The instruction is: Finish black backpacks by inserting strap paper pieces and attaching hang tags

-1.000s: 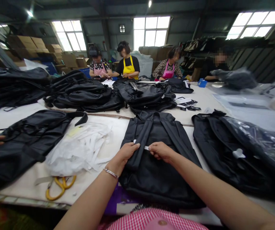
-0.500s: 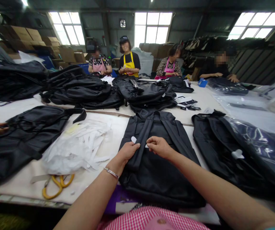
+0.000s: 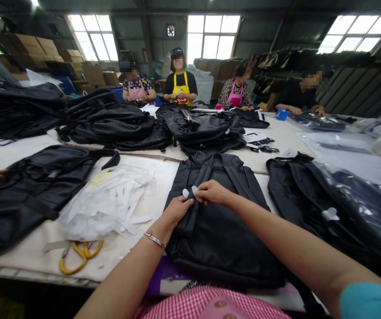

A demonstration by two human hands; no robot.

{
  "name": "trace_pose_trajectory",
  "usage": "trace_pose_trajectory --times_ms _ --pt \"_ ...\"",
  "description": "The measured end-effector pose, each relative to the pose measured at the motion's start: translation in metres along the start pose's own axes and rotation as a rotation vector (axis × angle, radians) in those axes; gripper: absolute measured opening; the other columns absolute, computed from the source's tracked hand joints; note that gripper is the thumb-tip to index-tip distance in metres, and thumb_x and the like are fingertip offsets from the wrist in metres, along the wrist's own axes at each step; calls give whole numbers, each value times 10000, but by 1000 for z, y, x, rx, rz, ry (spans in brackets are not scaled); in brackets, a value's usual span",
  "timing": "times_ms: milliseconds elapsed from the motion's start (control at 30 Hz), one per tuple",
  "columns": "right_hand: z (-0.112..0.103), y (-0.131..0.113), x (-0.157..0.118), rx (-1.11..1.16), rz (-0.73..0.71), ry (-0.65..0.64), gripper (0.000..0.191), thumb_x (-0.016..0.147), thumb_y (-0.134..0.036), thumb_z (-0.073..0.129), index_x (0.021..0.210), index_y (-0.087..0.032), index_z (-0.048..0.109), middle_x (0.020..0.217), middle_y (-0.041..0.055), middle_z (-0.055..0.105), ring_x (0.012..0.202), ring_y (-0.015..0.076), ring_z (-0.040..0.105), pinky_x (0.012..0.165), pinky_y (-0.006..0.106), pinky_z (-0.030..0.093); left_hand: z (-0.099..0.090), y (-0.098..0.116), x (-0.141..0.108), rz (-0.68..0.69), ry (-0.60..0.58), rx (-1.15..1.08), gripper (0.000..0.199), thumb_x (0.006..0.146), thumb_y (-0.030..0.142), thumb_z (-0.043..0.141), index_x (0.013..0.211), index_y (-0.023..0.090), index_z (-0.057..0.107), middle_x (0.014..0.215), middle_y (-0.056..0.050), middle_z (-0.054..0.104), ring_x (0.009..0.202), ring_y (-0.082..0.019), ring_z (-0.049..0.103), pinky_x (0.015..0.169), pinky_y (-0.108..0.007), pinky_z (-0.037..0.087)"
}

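On my feed, a black leather-like backpack (image 3: pixel 230 239) lies straps-up on the pale table (image 3: pixel 113 252); my left hand (image 3: pixel 178 209) is clamped on one flat black strap (image 3: pixel 205 175), beside a white rounded tab (image 3: pixel 185 193), while my right hand (image 3: pixel 214 193), close by, pinches a second white rounded tab (image 3: pixel 194 190)

Yellow-handled scissors (image 3: pixel 84 255) lie near the left front edge of the table (image 3: pixel 32 254). Black-and-white paper tags (image 3: pixel 259 141) scattered mid-table; blue box (image 3: pixel 281 114) farther back, clear plastic sheets (image 3: pixel 352 157) right of the tags. Across: person in striped pink apron (image 3: pixel 137 93), person in yellow apron (image 3: pixel 181 82), person in plain pink apron (image 3: pixel 235 95), person in dark top (image 3: pixel 296 95). Cardboard boxes (image 3: pixel 29 44) stacked back left. Bright windows (image 3: pixel 203 25) behind; small wall fixture (image 3: pixel 171 30), maybe a fan.
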State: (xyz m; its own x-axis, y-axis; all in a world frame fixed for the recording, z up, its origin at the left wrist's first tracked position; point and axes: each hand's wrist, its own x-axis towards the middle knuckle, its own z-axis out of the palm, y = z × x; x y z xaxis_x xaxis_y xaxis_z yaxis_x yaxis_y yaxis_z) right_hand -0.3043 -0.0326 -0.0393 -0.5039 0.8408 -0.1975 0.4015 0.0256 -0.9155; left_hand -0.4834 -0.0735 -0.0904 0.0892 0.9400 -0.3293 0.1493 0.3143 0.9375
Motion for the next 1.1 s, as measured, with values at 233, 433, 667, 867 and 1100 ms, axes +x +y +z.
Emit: trace_pose_trajectory --times_ms 233,433,667,867,1100 --pt "18 -8 30 -266 74 100 111 740 -188 664 788 -131 746 627 1 648 557 95 545 488 186 374 -1 -4 0 4 12 8 233 746 303 687 905 145 753 786 -56 734 754 -209 668 734 -309 512" --pt "17 -14 32 -211 226 5 397 671 -117 641 1055 -173 727 551 -37 596 459 94 496 433 195 355 -1 -4 -1 62 -5 84 260 753 300 648 931 147 762 864 -62 743 799 -219 668 736 -310 502" --pt "17 -10 28 13 212 -16 297 699 -110 630 982 -159 705 533 -58 550 421 67 436 389 183 297 -3 -3 -2 60 -18 94 250 767 278 625 936 154 761 808 -41 737 751 -192 661 717 -287 495" --pt "19 1 28 88 129 -3 239 736 -104 609 968 -133 661 506 -82 499 412 63 412 391 185 309 -2 0 -2 62 -16 65 226 765 253 628 911 141 759 776 -34 728 737 -182 658 729 -285 497" --pt "26 1 33 35 101 40 164 716 -65 596 856 -139 639 475 -86 483 427 73 429 424 191 345 -2 -3 -2 75 -14 53 245 770 307 647 915 144 759 758 -41 727 728 -190 665 731 -294 506"
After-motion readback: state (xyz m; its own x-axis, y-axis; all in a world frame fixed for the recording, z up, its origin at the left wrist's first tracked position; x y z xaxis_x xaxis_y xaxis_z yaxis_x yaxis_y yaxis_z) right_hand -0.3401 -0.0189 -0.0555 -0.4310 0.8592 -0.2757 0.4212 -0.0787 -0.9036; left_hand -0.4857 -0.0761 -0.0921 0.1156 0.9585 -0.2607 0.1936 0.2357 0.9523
